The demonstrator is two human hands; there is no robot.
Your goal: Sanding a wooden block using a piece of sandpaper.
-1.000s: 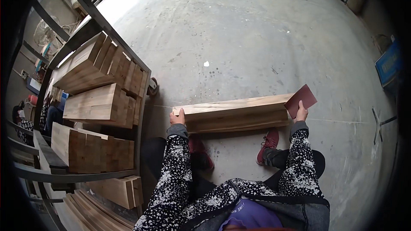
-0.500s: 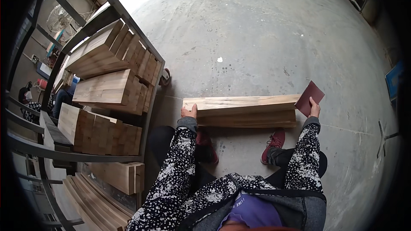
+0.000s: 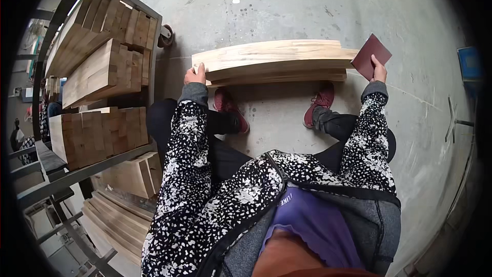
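Observation:
Several pale wooden boards (image 3: 266, 54) lie stacked lengthwise across in front of my feet. My left hand (image 3: 195, 75) grips the left end of the upper board, thumb over its near edge and fingers mostly hidden. Out at the stack's right end, my right hand (image 3: 378, 68) pinches a dark red sheet of sandpaper (image 3: 370, 55) between thumb and fingers. The sheet hangs tilted and covers the right tip of a board; whether it touches the wood I cannot tell.
A metal rack (image 3: 158, 56) on a caster wheel (image 3: 165, 36) stands close on my left, loaded with stacked wooden blocks (image 3: 97, 136). Long wooden strips (image 3: 115, 220) lie low beside my left arm. My red shoes (image 3: 320, 102) stand just behind the boards on the concrete floor (image 3: 277, 5).
The view has tipped, so boards, hands and rack all sit higher in the picture. A board tip now shows beyond the upper board's right end. Both hands keep their holds.

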